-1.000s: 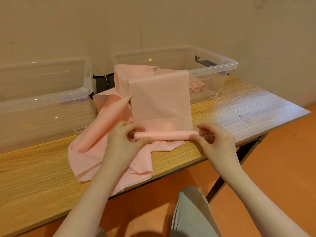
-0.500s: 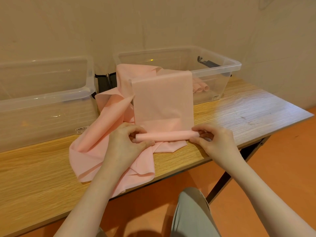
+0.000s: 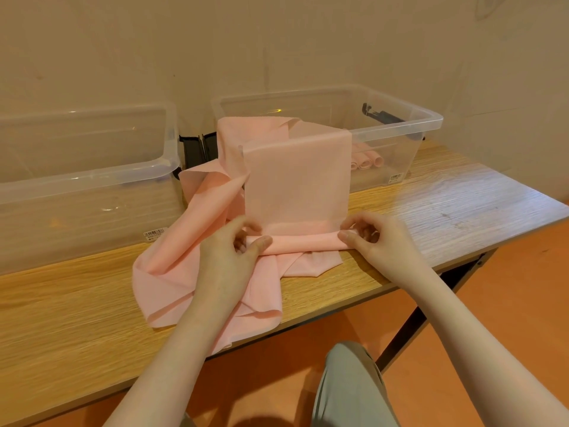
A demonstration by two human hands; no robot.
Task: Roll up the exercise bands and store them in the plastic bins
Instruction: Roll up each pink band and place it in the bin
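A long pink exercise band (image 3: 295,183) hangs from the rim of the right clear plastic bin (image 3: 431,120) down to the wooden table. Its near end is wound into a thin roll (image 3: 303,241) lying across the table edge. My left hand (image 3: 229,257) pinches the roll's left end between thumb and fingers. My right hand (image 3: 375,241) pinches the right end the same way. More pink band (image 3: 172,272) lies crumpled under my left hand. Several rolled pink bands (image 3: 366,161) lie inside the right bin.
A second clear bin (image 3: 92,177) stands at the left on the table (image 3: 61,318). Black lid clips (image 3: 197,149) sit between the bins. A wall rises right behind them. My knee (image 3: 351,383) shows below the table edge, above an orange floor.
The roll has turned a little further up the band, and both hands have moved slightly away from me with it.
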